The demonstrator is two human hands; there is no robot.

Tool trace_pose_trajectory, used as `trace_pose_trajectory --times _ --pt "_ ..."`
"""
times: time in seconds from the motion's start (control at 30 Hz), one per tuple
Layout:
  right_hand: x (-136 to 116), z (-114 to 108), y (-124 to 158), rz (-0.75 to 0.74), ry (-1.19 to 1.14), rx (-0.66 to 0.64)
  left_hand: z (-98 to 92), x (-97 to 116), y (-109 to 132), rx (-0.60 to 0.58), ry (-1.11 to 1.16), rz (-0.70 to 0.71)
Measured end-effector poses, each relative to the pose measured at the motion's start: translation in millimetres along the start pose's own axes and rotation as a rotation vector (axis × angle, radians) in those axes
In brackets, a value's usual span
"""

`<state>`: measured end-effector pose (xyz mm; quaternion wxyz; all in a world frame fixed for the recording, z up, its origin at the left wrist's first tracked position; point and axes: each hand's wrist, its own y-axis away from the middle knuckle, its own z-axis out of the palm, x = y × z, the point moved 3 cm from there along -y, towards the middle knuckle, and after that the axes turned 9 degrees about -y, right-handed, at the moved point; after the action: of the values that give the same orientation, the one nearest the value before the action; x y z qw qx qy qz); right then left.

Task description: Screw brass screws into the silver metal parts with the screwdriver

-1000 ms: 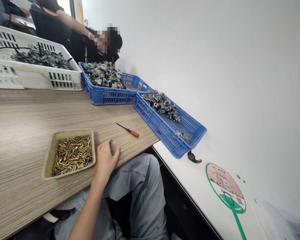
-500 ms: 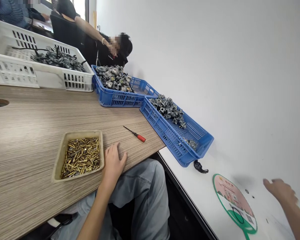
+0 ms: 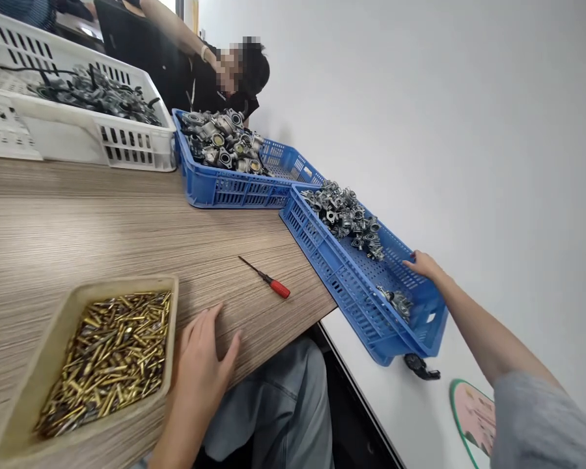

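My left hand [image 3: 202,358] lies open on the wood-grain table, fingers spread, beside a cream plastic tray [image 3: 172,339] full of small brass-coloured pins [image 3: 112,355]. To its right is a screwdriver [image 3: 268,278] with a red handle, untouched. Reaching across from the right, my right hand [image 3: 424,266] has its thumb and fingers at the far rim of the nearer blue crate [image 3: 322,254] and appears to grip it. Inside that crate is a heap of grey metal castings [image 3: 344,215] at the far end. A smaller cluster of metal parts [image 3: 395,301] sits near its close end.
A second blue crate [image 3: 234,189] holds larger metal carburetor-like bodies [image 3: 224,140]. Left of it stands a white crate [image 3: 137,146] of metal parts. A co-worker [image 3: 161,52] sits beyond. A black part [image 3: 421,367] and a round hand fan [image 3: 473,417] lie on the white surface.
My right hand has moved from above the white surface at lower right to the nearer blue crate's far rim. The left hand stays on the table; the view has shifted.
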<state>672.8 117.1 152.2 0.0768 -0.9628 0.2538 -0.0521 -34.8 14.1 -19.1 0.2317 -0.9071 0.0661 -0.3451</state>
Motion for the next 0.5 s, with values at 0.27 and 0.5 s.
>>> trace_pose_trajectory --times 0.27,0.5 --pt "-43 57 -55 0.015 -0.091 -0.11 -7.9 4 -6 -0.064 -0.066 -0.046" --pt "-63 89 -67 0.01 -0.114 -0.136 -10.8 6 -8 -0.092 -0.096 -0.082"
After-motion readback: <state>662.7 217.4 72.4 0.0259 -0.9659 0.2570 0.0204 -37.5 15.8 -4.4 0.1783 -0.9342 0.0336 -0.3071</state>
